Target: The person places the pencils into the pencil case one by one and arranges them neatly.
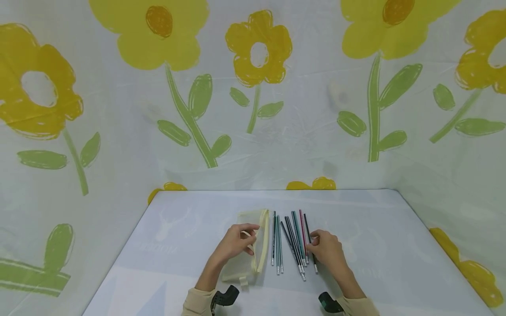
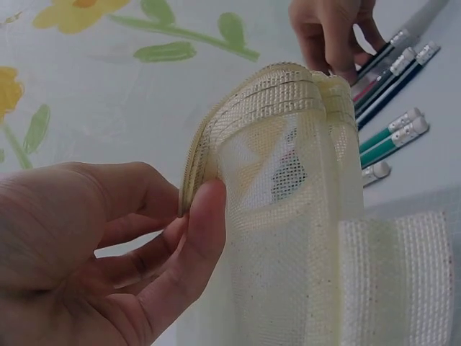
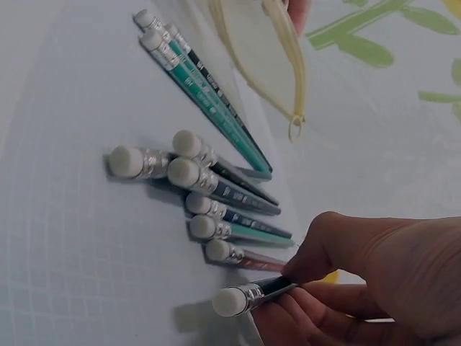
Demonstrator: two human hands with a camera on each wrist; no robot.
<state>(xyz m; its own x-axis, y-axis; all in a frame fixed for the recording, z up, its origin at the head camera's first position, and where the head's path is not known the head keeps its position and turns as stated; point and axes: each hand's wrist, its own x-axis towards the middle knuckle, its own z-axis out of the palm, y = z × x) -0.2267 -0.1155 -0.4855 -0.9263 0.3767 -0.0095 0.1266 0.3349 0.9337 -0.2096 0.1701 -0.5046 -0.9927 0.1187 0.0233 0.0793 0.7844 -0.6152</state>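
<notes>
My left hand (image 1: pixel 236 241) pinches the zipped edge of a pale yellow mesh pencil pouch (image 2: pixel 277 245) between thumb and index finger. The pouch's mouth gapes in the right wrist view, and a fabric tab (image 2: pixel 392 277) hangs at one side. On the right, my right hand (image 1: pixel 329 251) grips a black pencil (image 3: pixel 272 286) by thumb and fingers, its white eraser end pointing toward me. Just left of that lie several dark and teal pencils and a red pencil (image 1: pixel 304 235). Nearer the pouch, two teal pencils (image 1: pixel 279 250) lie beside a dark pencil (image 1: pixel 273 241).
A pale table (image 1: pixel 379 263) spreads under everything, its far edge meeting a flower-printed curtain (image 1: pixel 276 149). More of this printed cloth hangs at both sides. Dark wrist devices (image 1: pixel 227 296) sit at both sleeves.
</notes>
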